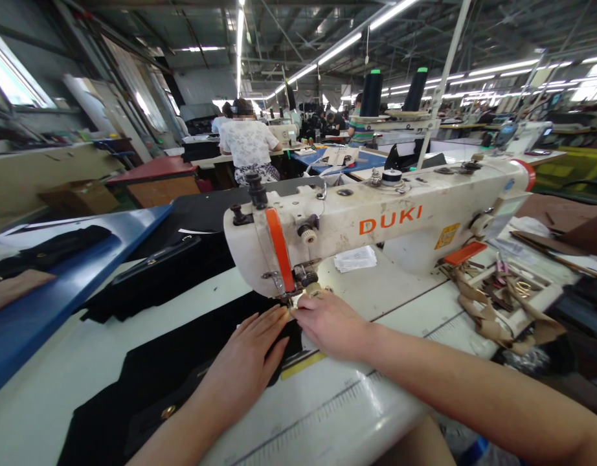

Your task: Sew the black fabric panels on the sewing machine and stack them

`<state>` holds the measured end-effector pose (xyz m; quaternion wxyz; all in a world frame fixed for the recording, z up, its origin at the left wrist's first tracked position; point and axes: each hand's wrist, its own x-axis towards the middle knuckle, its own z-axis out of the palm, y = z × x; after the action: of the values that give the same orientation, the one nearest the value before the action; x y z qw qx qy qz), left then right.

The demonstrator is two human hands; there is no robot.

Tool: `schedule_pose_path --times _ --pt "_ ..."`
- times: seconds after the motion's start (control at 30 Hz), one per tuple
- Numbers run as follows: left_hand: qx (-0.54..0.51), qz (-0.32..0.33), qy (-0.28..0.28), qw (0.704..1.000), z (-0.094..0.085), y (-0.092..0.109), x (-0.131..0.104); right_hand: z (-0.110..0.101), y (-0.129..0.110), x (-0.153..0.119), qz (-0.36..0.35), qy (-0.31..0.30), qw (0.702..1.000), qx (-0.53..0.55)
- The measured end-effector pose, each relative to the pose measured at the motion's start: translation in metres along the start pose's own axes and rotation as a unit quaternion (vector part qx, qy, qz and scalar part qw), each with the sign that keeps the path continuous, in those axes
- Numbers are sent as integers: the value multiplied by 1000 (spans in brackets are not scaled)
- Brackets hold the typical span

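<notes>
A white sewing machine (298, 226) marked DUKI stands before me, its needle area just beyond my fingertips. Black fabric (182, 346) with a gold metal fitting (168, 411) lies on the machine bed, partly under my left forearm. My left hand (250, 343) rests flat on this fabric, fingers stretched toward the presser foot. Right beside the needle, my right hand (332, 323) has its fingers curled and pressed together at the fabric's edge. Whatever its fingertips pinch is hidden. The two hands nearly touch.
More black pieces (153, 272) lie left of the machine. A blue table (109, 259) runs along the left, with another person's hand (21, 288) over it. At right sits a tray (526, 298) with scissors and brown strips. A person in a patterned top (247, 142) sits ahead.
</notes>
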<state>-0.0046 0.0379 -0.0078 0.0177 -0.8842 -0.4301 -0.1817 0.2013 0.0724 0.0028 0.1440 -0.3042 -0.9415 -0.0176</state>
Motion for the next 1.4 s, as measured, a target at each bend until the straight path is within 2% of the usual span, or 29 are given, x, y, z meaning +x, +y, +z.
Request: schedule_pose_path --times 0.5,0.97,1.07,1.17,1.23,1.3,1.37,1.4 --pt "3 -1 2 1000 -1 1 0 6 0 -4 -16 26 1000 -6" --pt "35 -1 0 999 4 -17 13 7 0 -4 -7 44 999 -15" --pt "44 -9 -14 999 -2 -14 3 5 -3 -7 -11 57 998 -5" --pt "59 -18 -47 997 -13 -5 -18 4 -5 -11 -15 87 996 21" --pt "81 -19 -49 995 -24 4 -34 3 -7 -13 -24 110 993 38" --pt "117 -36 1 992 -39 12 -51 3 -7 -15 -36 130 989 53" --pt "151 -79 69 983 -55 18 -69 2 -7 -17 -45 144 986 65" --pt "162 -92 84 979 -62 19 -79 2 -8 -18 -46 149 985 71"
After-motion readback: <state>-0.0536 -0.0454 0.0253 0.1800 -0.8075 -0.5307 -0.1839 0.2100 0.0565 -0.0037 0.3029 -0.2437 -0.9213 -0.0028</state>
